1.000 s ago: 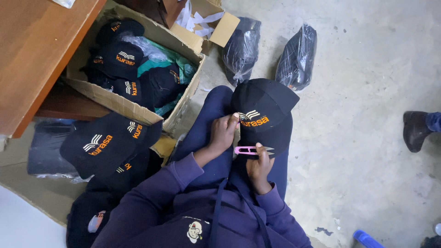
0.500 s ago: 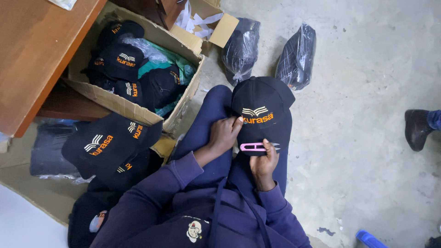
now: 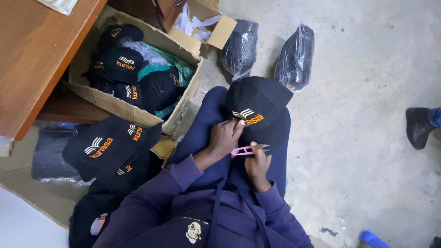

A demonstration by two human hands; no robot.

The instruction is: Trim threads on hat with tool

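A black cap (image 3: 259, 103) with orange and white embroidery lies on my lap. My left hand (image 3: 224, 136) presses on the cap's front just below the embroidery, fingers curled over the fabric. My right hand (image 3: 256, 164) grips a pair of small pink thread snips (image 3: 247, 149), whose metal tips point right along the cap's lower edge. I sit on the floor in dark blue trousers and a purple top.
An open cardboard box (image 3: 119, 108) of black caps stands at left beside a wooden table (image 3: 41, 59). More caps (image 3: 108, 147) are piled by my left knee. Two plastic-wrapped bundles (image 3: 294, 57) lie on the concrete floor ahead. Another person's shoe (image 3: 418, 126) is at far right.
The cap has shifted slightly on my lap and my left hand has slid up toward the embroidery. The snips have turned, their tips now pointing right at the cap's edge.
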